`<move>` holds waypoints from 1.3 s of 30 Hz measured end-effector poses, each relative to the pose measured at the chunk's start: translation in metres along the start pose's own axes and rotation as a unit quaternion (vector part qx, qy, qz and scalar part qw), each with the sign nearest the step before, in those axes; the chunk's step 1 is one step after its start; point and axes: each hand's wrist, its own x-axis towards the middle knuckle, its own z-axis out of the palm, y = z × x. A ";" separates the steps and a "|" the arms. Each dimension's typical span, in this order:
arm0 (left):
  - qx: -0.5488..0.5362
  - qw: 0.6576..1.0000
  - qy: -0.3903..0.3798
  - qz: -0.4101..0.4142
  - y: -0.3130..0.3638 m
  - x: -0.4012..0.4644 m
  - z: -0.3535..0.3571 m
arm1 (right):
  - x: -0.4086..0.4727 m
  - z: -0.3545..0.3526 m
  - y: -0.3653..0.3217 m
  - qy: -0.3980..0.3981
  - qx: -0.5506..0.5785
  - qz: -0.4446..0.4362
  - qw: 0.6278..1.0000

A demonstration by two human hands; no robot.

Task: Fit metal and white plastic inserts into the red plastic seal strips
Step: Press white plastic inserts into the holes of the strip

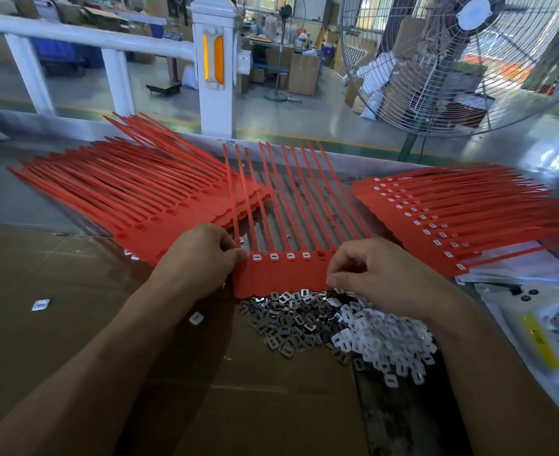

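I see the strip [281,274] flat on the cardboard [74,291], centred just ahead of me: a red plastic sheet of joined seals, its thin tails running away from me toward the table's far edge. Along the head row, four sockets already carry white inserts with a dark slot; the sockets to the right of them look bare and red. My left hand [202,258] grips the strip's left edge, fingers curled and pressed together, thumb on top by the first socket. My right hand [380,274] rests at the strip's right corner, fingers curled, thumb and forefinger tips pinched close; whether they hold an insert I cannot tell. Just below the strip lie the metal pile [281,324] and the white pile [386,340], touching each other. A left stack [133,199] of red strips shows empty sockets; a right stack [452,218] shows white ones.
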 end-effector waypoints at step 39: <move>0.003 1.000 -0.003 0.007 -0.002 0.001 0.002 | 0.043 0.027 0.004 0.183 0.012 0.120 0.976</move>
